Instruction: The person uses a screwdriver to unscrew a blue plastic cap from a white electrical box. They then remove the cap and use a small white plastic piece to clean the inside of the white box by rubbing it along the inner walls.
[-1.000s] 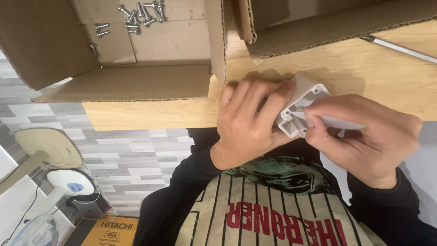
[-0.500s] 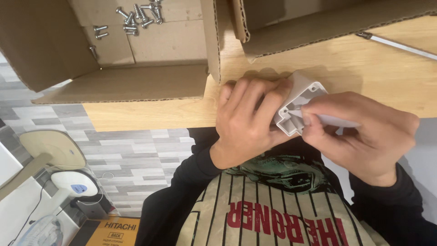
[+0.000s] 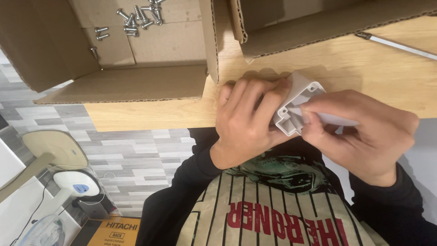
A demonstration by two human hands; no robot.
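Note:
My left hand (image 3: 248,120) grips a small white plastic box-shaped part (image 3: 298,98) from its left side, fingers wrapped over its top. My right hand (image 3: 364,130) pinches the same part from the right, thumb and forefinger pressed at its open ribbed end. A flat white piece (image 3: 334,119) lies under my right fingers; how it joins the part is hidden. Both hands hover at the near edge of the wooden table (image 3: 150,116), above my lap.
An open cardboard box (image 3: 136,84) with several loose silver screws (image 3: 139,16) sits on the table at the left. A second cardboard box (image 3: 318,27) stands at the back right. A thin metal tool (image 3: 393,44) lies at the far right. Grey plank floor and a white appliance (image 3: 75,184) are below.
The view has shifted slightly. My hands keep the same hold on the white part, with my right fingers shifting a little at its open end.

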